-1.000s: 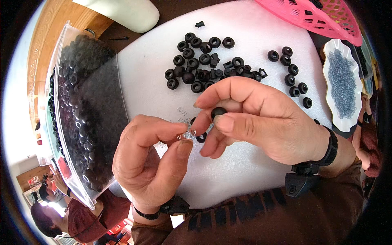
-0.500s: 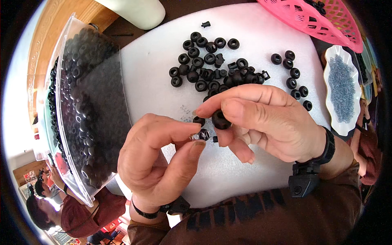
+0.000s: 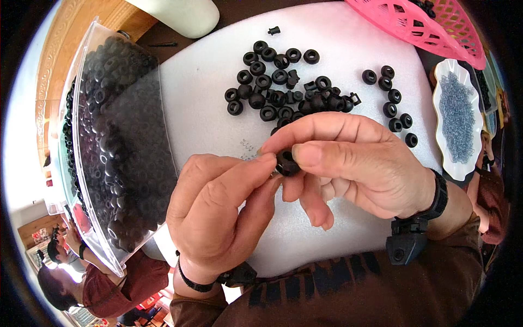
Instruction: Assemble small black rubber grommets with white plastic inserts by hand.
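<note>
My right hand [image 3: 354,163] pinches a round black cord-lock shell [image 3: 287,163] with a hole through it, between thumb and forefinger. Its other fingers curl below. The thumb and forefinger of my left hand [image 3: 220,204] are closed against the shell's left side, on a small shiny piece that looks like a spring and is almost wholly hidden. Beyond my hands, a heap of black shells [image 3: 268,113] and small plungers lies on the white foam sheet [image 3: 201,98]. Several tiny springs [image 3: 246,144] lie just past my left fingertips.
A clear bin [image 3: 125,158] full of black shells stands at the left. Several shells [image 3: 394,96] form a loose row at the right, near a scalloped white dish [image 3: 437,103] of tiny blue-grey pieces. A pink basket [image 3: 392,27] and pale cylinder [image 3: 182,16] stand at the far side.
My left hand has moved right, bringing its fingertips from a short gap away to the shell. The shell has shifted slightly left in my right fingers.
</note>
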Available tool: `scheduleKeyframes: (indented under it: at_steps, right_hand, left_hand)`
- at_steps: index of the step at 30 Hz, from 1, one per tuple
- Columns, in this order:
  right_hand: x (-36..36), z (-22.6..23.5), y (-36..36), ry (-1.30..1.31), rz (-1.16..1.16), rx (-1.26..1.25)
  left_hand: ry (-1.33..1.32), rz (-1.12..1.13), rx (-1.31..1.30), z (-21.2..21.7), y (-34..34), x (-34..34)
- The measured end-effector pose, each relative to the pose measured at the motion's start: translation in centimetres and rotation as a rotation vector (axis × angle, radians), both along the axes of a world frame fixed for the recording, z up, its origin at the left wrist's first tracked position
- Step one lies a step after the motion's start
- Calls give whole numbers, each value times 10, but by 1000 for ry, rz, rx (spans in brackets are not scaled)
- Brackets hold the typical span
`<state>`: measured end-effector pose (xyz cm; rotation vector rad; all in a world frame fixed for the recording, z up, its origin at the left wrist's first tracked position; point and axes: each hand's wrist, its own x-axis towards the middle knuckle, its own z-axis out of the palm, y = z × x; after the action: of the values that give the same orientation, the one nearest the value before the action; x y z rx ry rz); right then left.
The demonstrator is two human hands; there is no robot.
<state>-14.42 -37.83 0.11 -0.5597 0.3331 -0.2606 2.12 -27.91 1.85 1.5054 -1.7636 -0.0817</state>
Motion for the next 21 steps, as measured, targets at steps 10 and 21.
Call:
scheduleKeyframes:
  at_steps: [10,21]
  right_hand:
    - [-1,-2,3,-19,5,81]
    - [7,-6,16,34,-173,-368]
  left_hand:
    - [-71,-53,29,-1,4,-6]
    - [200,-51,125,-10,-4,-4]
